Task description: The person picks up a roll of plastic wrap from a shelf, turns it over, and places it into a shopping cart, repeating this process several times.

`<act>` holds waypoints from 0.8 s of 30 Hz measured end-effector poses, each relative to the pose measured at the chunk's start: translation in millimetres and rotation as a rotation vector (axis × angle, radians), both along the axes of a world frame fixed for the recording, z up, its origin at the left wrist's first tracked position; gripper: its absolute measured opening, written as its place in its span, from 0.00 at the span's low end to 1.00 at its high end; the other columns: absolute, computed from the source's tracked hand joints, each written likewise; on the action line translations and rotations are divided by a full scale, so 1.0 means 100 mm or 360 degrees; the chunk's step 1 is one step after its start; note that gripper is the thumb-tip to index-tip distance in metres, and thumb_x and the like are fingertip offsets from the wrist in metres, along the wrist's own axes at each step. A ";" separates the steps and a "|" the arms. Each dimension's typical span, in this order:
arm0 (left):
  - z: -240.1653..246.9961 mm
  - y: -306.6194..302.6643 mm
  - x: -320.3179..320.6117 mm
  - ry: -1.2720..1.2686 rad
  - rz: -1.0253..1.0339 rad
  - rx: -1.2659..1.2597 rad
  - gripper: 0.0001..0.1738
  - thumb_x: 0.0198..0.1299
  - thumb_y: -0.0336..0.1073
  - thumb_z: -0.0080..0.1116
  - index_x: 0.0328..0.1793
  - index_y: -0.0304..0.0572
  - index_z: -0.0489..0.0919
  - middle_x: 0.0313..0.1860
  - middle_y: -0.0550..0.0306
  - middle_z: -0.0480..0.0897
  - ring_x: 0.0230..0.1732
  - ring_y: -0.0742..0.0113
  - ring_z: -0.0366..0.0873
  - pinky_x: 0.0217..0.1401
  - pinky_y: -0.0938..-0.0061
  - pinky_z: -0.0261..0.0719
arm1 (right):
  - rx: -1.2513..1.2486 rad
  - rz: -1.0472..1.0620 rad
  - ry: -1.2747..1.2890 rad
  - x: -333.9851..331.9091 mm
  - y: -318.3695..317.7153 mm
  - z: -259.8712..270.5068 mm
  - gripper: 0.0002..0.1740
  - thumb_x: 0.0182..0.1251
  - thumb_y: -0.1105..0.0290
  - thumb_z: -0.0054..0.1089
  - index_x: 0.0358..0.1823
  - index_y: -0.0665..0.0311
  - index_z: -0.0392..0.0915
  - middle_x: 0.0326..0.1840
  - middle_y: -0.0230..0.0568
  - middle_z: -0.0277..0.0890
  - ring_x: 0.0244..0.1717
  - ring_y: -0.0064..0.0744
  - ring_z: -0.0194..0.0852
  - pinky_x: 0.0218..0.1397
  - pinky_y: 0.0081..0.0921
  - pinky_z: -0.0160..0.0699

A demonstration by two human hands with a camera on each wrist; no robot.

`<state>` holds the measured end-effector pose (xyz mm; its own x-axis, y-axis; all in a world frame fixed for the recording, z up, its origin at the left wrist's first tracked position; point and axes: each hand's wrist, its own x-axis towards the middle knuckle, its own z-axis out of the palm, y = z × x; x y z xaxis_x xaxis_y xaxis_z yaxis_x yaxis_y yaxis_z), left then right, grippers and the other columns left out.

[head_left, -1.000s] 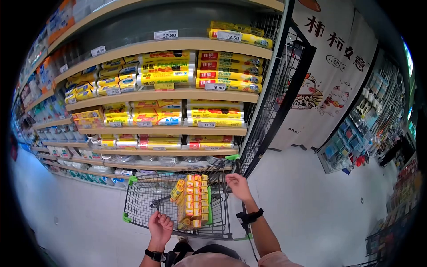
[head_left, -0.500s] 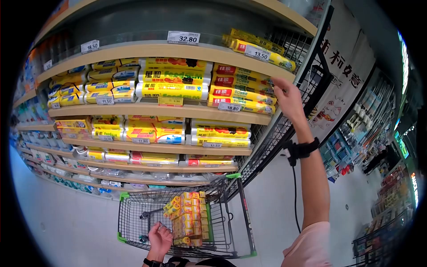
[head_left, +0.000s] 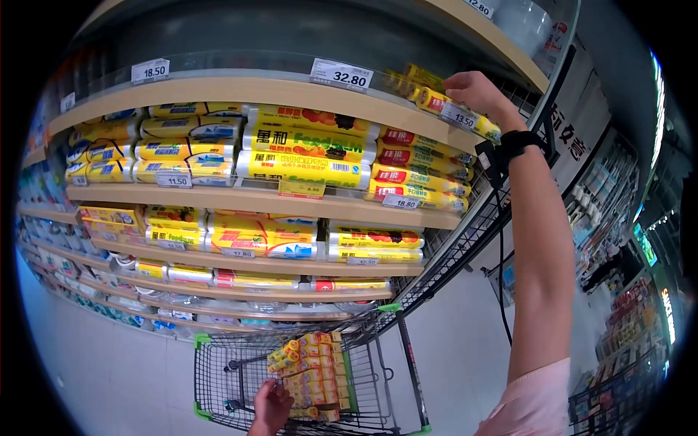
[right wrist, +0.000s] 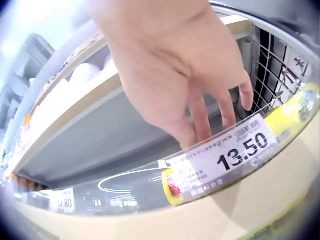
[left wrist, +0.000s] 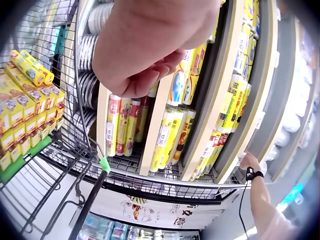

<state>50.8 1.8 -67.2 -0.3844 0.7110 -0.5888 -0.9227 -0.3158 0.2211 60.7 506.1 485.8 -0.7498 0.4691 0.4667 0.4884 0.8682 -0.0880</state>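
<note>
My right hand reaches over the clear front lip of an upper shelf, at a yellow plastic-wrap-like roll. In the right wrist view its fingers point down, spread, behind the 13.50 price tag; the tag and lip cover much of the yellow roll. Another yellow roll lies behind it. My left hand hangs loosely curled over the shopping cart, nothing in its fingers. Close by, yellow boxes are stacked in the cart, with small yellow rolls at their side.
Lower shelves hold more yellow rolls behind price tags. A black wire mesh panel closes the shelf's right end. A cable hangs from my right wrist. Beyond the end, other goods racks line the aisle.
My right hand has risen from beside the cart, past the shelf end, to the roll on the upper shelf. The view has moved closer to the shelves. The left hand stays low over the cart.
</note>
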 end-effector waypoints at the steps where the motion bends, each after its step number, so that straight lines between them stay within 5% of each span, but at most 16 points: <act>1: -0.04 -0.01 -0.02 -0.0020 -0.0006 0.0001 0.06 0.64 0.39 0.57 0.35 0.53 0.73 0.19 0.67 0.65 0.23 0.71 0.61 0.27 0.74 0.61 | -0.0072 -0.0041 -0.0099 -0.01 -0.08 0.05 0.21 0.64 0.62 0.64 0.55 0.65 0.83 0.52 0.50 0.83 0.53 0.43 0.81 0.61 0.35 0.75; 9: -0.18 -0.08 -0.14 -0.0112 -0.0013 0.0161 0.05 0.65 0.40 0.56 0.37 0.53 0.76 0.21 0.67 0.70 0.24 0.70 0.65 0.28 0.74 0.65 | -0.0166 -0.0312 -0.0417 -0.32 -0.34 0.07 0.29 0.67 0.51 0.63 0.57 0.70 0.81 0.49 0.46 0.84 0.51 0.37 0.79 0.60 0.33 0.72; 12: -0.15 -0.07 -0.14 -0.0037 -0.0019 0.0173 0.06 0.66 0.41 0.56 0.36 0.54 0.76 0.21 0.68 0.71 0.24 0.70 0.66 0.29 0.74 0.66 | -0.0262 -0.0204 -0.0323 -0.28 -0.34 0.08 0.30 0.61 0.49 0.68 0.54 0.67 0.83 0.51 0.49 0.84 0.52 0.41 0.81 0.63 0.36 0.72; 16: -0.18 -0.13 -0.13 -0.0086 -0.0030 0.0235 0.07 0.68 0.40 0.54 0.35 0.53 0.73 0.24 0.67 0.70 0.25 0.71 0.64 0.30 0.74 0.64 | -0.0325 -0.0167 -0.0339 -0.32 -0.25 0.05 0.25 0.67 0.58 0.63 0.54 0.74 0.80 0.42 0.44 0.86 0.41 0.32 0.84 0.53 0.31 0.78; 20: -0.10 -0.11 -0.09 -0.0078 0.0017 0.0206 0.07 0.68 0.40 0.54 0.36 0.53 0.73 0.24 0.67 0.69 0.25 0.71 0.64 0.30 0.75 0.64 | -0.0076 -0.0180 -0.0302 -0.33 -0.16 0.07 0.23 0.73 0.60 0.55 0.56 0.75 0.78 0.39 0.46 0.85 0.38 0.33 0.83 0.49 0.30 0.79; 24: -0.10 -0.12 -0.02 -0.0053 0.0031 0.0220 0.06 0.68 0.40 0.54 0.36 0.53 0.72 0.24 0.67 0.69 0.25 0.72 0.62 0.29 0.75 0.62 | 0.0228 -0.0007 0.0003 -0.23 -0.12 0.05 0.24 0.76 0.58 0.52 0.58 0.73 0.75 0.46 0.51 0.82 0.47 0.41 0.79 0.54 0.33 0.75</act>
<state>48.4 -10.5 -77.4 -0.3811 0.7788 -0.4982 -0.9221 -0.3593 0.1437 37.2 494.5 490.9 -0.7472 0.4007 0.5302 0.4919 0.8699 0.0358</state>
